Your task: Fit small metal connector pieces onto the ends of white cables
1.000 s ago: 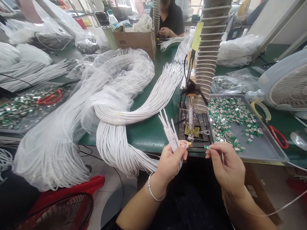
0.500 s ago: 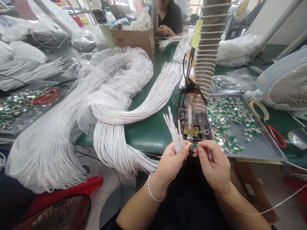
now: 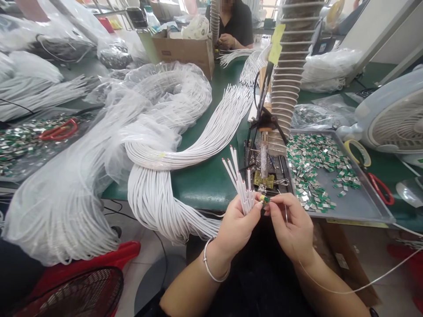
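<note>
My left hand (image 3: 239,224) is closed around a bundle of white cables (image 3: 240,187), whose reddish-tipped ends fan upward. Between the two hands' fingertips sits a small green circuit board (image 3: 265,199), with a yellowish bit at its left end. My right hand (image 3: 294,226) pinches the board's right side. A thin silvery wire, seemingly solder wire (image 3: 286,215), also passes through its fingers and trails off to the right. Just beyond the fingertips stands a soldering iron (image 3: 263,154), pointing down over a stand with a yellow sponge-like block (image 3: 264,179).
A grey tray (image 3: 360,200) of several small green boards lies to the right, by red-handled scissors (image 3: 381,188), a tape roll (image 3: 357,152) and a fan (image 3: 393,119). A ribbed hose (image 3: 287,83) hangs behind the iron. Bagged white cables (image 3: 82,185) cover the left. A person (image 3: 231,26) sits opposite.
The small board has tilted, its right end now lower, and my right fingertips have come slightly left, closer to my left hand. The cable bundle stays in my left hand.
</note>
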Demonstrator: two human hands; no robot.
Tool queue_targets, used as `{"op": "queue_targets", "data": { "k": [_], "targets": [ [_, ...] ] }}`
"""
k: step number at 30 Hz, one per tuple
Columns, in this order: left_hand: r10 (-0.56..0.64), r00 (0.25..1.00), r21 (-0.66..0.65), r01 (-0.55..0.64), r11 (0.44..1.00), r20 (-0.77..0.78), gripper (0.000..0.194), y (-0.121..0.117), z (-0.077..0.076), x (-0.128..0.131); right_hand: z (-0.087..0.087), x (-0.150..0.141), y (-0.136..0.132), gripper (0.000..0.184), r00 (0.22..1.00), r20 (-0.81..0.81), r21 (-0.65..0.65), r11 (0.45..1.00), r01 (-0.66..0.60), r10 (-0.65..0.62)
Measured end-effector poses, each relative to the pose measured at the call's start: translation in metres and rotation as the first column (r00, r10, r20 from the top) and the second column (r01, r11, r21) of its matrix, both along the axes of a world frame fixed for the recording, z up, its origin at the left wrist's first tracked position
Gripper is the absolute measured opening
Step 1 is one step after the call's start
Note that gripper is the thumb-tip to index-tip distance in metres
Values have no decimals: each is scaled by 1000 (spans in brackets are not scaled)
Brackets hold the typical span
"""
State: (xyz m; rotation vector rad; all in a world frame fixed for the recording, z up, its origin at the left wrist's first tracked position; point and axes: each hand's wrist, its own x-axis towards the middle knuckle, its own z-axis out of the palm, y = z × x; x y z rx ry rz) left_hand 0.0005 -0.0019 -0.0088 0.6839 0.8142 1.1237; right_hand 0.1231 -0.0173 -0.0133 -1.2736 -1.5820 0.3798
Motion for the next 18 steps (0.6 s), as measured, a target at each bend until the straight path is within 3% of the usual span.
{"op": "queue_targets", "data": {
  "k": [7,11,18],
  "targets": [
    [38,992,3,-38,999,-117,17,0,0,0,-7,4,1,30,989,147,221,973,-60,27],
    [65,979,-2,-67,998,-192,12,1,-1,-1,-14,8,1,39,994,110,301,953,-36,3],
    [75,978,-15,-80,997,-192,11,3,5,2,-11,5,1,22,1000,-2,310,951,10,-10]
  ]
}}
